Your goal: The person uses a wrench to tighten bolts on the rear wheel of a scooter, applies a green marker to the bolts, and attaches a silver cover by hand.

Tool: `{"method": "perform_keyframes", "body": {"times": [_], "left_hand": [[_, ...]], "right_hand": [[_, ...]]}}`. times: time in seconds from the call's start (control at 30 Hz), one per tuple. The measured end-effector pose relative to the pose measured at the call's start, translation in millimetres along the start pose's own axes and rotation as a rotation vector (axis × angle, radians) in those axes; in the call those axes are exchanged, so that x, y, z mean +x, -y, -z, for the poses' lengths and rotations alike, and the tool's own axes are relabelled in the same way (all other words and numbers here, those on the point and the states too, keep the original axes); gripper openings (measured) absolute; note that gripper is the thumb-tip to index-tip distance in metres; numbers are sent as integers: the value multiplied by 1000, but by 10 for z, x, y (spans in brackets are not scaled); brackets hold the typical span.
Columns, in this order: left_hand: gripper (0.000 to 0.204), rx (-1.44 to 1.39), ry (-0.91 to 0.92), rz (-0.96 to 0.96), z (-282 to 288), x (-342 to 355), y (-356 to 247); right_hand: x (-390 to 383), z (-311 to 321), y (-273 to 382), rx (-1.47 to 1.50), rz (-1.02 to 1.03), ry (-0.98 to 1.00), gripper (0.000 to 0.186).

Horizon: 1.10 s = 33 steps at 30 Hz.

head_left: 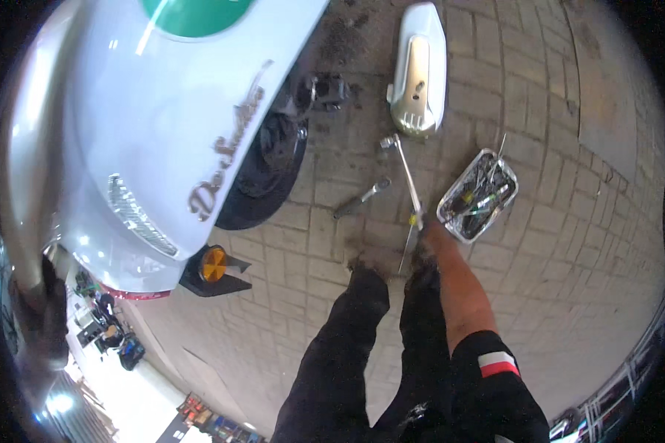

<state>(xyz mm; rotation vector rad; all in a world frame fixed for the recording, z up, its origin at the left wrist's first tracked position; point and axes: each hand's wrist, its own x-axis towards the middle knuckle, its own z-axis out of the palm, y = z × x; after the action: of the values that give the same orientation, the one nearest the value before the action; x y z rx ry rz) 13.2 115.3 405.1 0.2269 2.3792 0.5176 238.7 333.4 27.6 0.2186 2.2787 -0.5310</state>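
Wrench: the long silver wrench (406,170) is over the paved floor (561,244), between the ratchet and the tray; its long axis runs away from the person and slightly left, the angled head pointing toward the cover, the near end at the right hand.
Right hand: the right hand (428,233) meets the near end of the wrench, just beside the tray; its fingers are dark and blurred, so I cannot tell how far they are closed.
Left hand: out of plain sight; I cannot tell whether it is spread or gripping.
Ratchet: the ratchet (362,198) lies left of the wrench, apart from it; its head points up and right, its dark handle down and left.
Tray: the metal tray (513,186) sits on the floor, right of the wrench; it is oblong, slanting up to the right, and holds a jumble of tools (484,199).
Cover: the silver and white cover (419,70) lies beyond the wrench; its long axis runs nearly straight away from the person.
Scooter: the white scooter (148,118) stands at left; its dark wheel (262,177) and orange reflector (213,263) show.
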Motion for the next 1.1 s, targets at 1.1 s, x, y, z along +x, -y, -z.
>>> {"method": "perform_keyframes", "body": {"times": [1.1], "left_hand": [[22,400,-515,-254,318,-423,450]], "right_hand": [[709,4000,1462,180,714,-442,57]]}}
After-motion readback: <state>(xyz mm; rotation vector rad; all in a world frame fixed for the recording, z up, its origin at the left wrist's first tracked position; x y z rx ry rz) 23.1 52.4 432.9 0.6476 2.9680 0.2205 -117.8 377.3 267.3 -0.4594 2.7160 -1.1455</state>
